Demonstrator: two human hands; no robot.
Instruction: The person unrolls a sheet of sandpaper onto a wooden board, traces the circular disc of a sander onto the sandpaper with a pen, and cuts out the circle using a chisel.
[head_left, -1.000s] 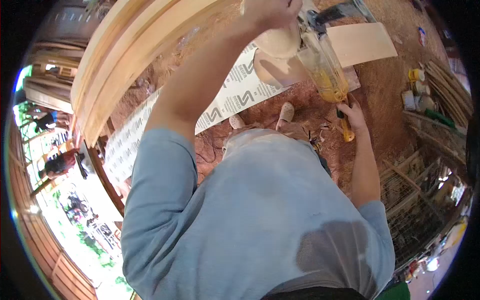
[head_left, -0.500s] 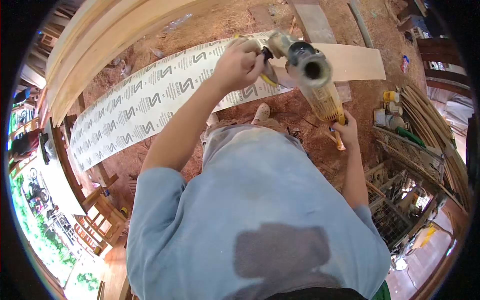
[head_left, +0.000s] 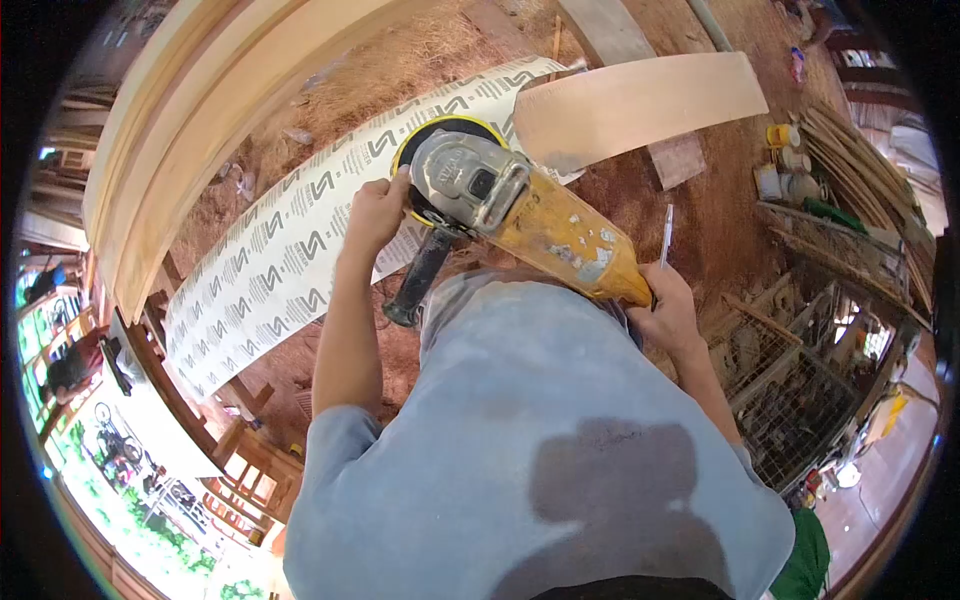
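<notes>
A worn yellow angle grinder (head_left: 570, 235) with a metal gear head lies across the front of my body. Its round disc (head_left: 455, 122), black with a yellow rim, sits at the upper left end. My left hand (head_left: 376, 215) is closed on the disc's left edge, thumb on top. Just below it, the black side handle (head_left: 420, 278) sticks out with no hand on it. My right hand (head_left: 668, 308) is wrapped around the grinder's rear end. A slim white stick-like thing (head_left: 667, 235) rises beside that hand; whether the hand holds it, I cannot tell.
A long white sheet with printed logos (head_left: 270, 255) and a tan curved panel (head_left: 650, 105) lie in front of me. Large curved wooden pieces (head_left: 190, 110) stand at left. Cans (head_left: 783, 137), wood strips (head_left: 860, 160) and a wire-mesh rack (head_left: 800, 390) are at right. Sawdust covers the ground.
The grinder has swung down and turned, so its gear head and disc now lie to the left, closer to my body. My left hand has moved left and down from beside the side handle to the disc's edge.
</notes>
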